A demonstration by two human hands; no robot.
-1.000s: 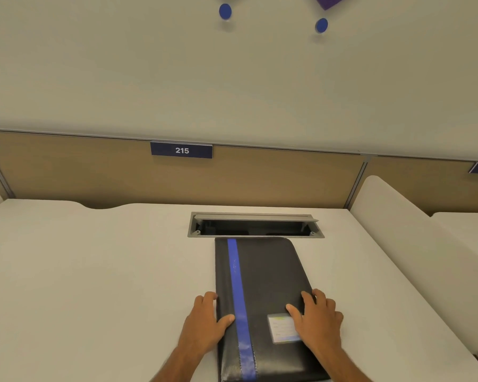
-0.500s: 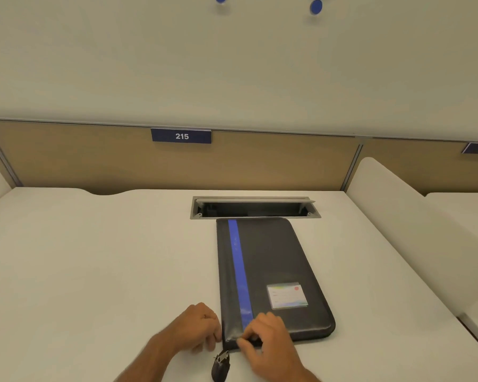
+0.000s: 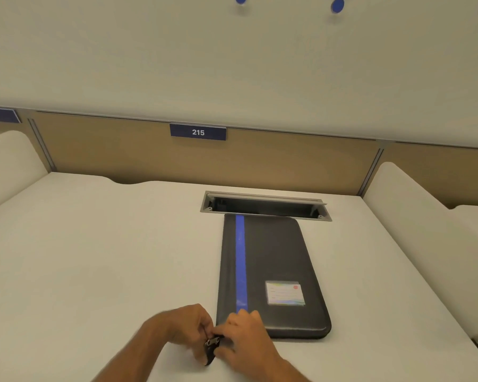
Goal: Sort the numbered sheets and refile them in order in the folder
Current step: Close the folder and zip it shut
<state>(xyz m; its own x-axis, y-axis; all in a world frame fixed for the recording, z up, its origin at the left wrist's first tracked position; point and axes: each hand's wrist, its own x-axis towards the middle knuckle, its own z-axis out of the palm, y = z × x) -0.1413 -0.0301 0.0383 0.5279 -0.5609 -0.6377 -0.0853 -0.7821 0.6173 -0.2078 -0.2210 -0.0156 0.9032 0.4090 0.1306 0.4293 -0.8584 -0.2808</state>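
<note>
A closed black folder (image 3: 276, 260) with a blue stripe and a small label card lies flat on the white desk (image 3: 94, 257). At its near left corner both hands meet around a black zipper pull tab (image 3: 211, 347). My left hand (image 3: 185, 325) has its fingers curled at the folder's corner beside the tab. My right hand (image 3: 244, 340) pinches at the tab's metal end and covers the folder's near edge. No numbered sheets are visible.
A recessed cable tray (image 3: 265, 206) opens in the desk just behind the folder. A tan partition with a "215" plate (image 3: 198, 132) closes the back. White dividers rise at left (image 3: 9, 166) and right (image 3: 414, 216).
Both hands came off the folder's cover and gathered at its near left corner, where the zipper tab now sits between them. The view swung to the left.
</note>
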